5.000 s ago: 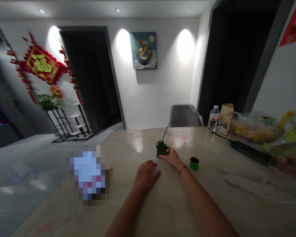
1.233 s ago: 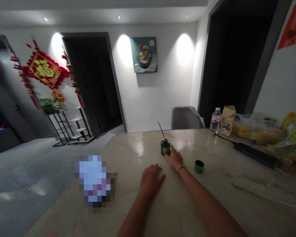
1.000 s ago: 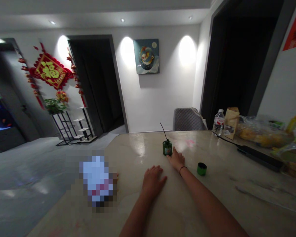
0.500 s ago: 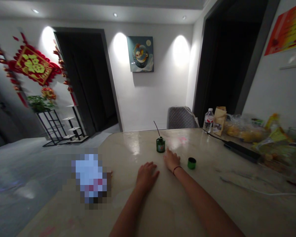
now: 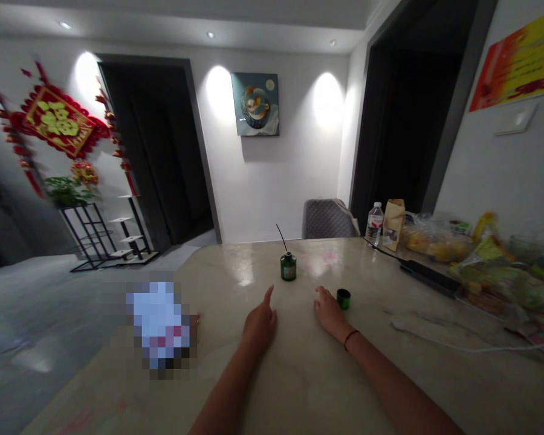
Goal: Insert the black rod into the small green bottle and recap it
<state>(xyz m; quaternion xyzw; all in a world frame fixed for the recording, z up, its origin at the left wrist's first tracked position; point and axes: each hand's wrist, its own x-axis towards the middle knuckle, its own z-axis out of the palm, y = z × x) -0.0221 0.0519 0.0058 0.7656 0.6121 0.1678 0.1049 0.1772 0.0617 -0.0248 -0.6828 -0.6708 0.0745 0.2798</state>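
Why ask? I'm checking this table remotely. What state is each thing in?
Green bottle: upright, thin black stick standing out of it.
Green cap: standing apart from the bottle.
Left hand: empty, index finger raised.
Right hand: empty, beside the cap.
Water bottle: upright.

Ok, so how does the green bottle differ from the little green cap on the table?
The green bottle is clearly taller than the squat green cap. The bottle has a label and a thin black stick leaning out of its top; the cap has neither. The cap sits closer to the right hand. Both are green and stand upright on the tabletop.
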